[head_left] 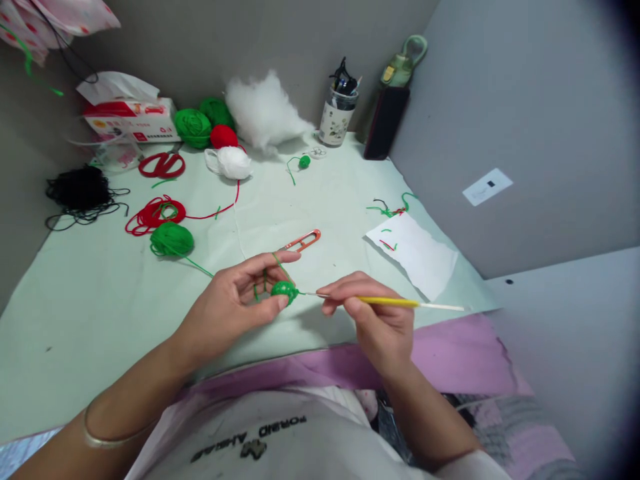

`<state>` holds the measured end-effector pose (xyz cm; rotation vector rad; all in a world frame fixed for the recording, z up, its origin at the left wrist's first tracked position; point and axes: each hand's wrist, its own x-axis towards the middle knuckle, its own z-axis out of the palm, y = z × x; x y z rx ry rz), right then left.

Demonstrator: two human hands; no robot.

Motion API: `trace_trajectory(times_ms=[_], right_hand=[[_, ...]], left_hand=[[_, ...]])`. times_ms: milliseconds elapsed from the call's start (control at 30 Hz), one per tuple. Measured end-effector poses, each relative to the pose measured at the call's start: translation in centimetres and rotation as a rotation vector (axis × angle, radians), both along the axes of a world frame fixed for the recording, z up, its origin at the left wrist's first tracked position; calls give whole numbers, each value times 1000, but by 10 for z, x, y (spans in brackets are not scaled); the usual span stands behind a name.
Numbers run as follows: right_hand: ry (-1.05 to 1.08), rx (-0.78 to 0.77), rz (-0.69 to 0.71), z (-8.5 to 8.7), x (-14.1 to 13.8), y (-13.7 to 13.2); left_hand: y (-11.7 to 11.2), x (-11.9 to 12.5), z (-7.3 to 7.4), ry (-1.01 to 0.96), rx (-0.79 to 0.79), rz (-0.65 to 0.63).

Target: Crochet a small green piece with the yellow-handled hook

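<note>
A small round green crochet piece (285, 291) is pinched between the thumb and fingers of my left hand (227, 300), with green yarn wound over the fingers. That yarn trails back to a green yarn ball (173, 240) on the left. In my right hand (377, 313) is a crochet hook (390, 302) with a yellow handle, held like a pen. Its thin metal tip points left and meets the yarn at the edge of the green piece. Just beyond my left fingertips lie orange thread snips (303, 240), partly hidden by the hand.
Red scissors (163, 165), a red yarn coil (157, 215) and black yarn (83, 190) lie left. Along the back stand a tissue box (135, 119), white stuffing (267, 110), a pen cup (339, 117) and a phone (387, 123). White paper (415, 257) with yarn scraps lies right.
</note>
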<state>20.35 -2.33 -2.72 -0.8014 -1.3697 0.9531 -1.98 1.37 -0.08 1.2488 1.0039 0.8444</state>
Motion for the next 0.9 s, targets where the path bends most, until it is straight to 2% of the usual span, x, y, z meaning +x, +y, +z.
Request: trace_trajectory(times_ms=[100, 233, 333, 500, 633, 900], right_hand=[[170, -158, 49, 1, -4, 5], [247, -232, 37, -2, -11, 8], [224, -192, 2, -6, -17, 7], [118, -87, -66, -11, -23, 8], [144, -83, -22, -13, -25, 9], [157, -132, 38, -13, -21, 13]], left_hand=[[1, -1, -4, -81, -73, -39], [-3, 5, -12, -218, -169, -91], [-7, 12, -16, -316, -231, -104], [-10, 17, -16, -369, -233, -65], [-9, 16, -15, -360, -226, -34], [-7, 15, -14, -314, -213, -61]])
